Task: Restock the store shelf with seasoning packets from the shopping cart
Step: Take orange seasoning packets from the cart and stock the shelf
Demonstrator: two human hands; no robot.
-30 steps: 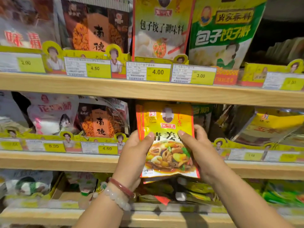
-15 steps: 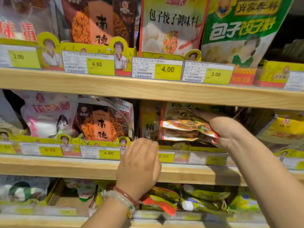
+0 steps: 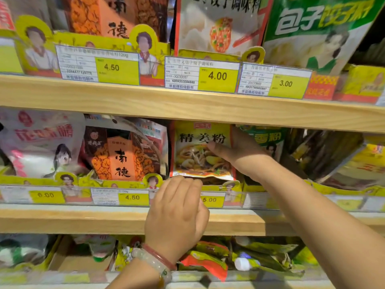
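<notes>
A yellow seasoning packet with a noodle-dish picture stands upright on the middle shelf, above the 5.00 price tag. My right hand grips its right edge, thumb across the front and fingers behind it. My left hand is in front of the shelf edge, back toward me and fingers bent. Its fingertips are at the packet's lower edge and the yellow front rail. Whether they hold anything is hidden.
An orange-and-brown packet and a pink-and-white bag stand to the left, a green packet and tilted yellow packets to the right. The upper shelf board hangs just above. Loose packets lie on the bottom shelf.
My right hand has turned the packet from lying flat to upright, facing out, in its slot. My left hand stayed at the shelf's front rail. The view has moved closer.
</notes>
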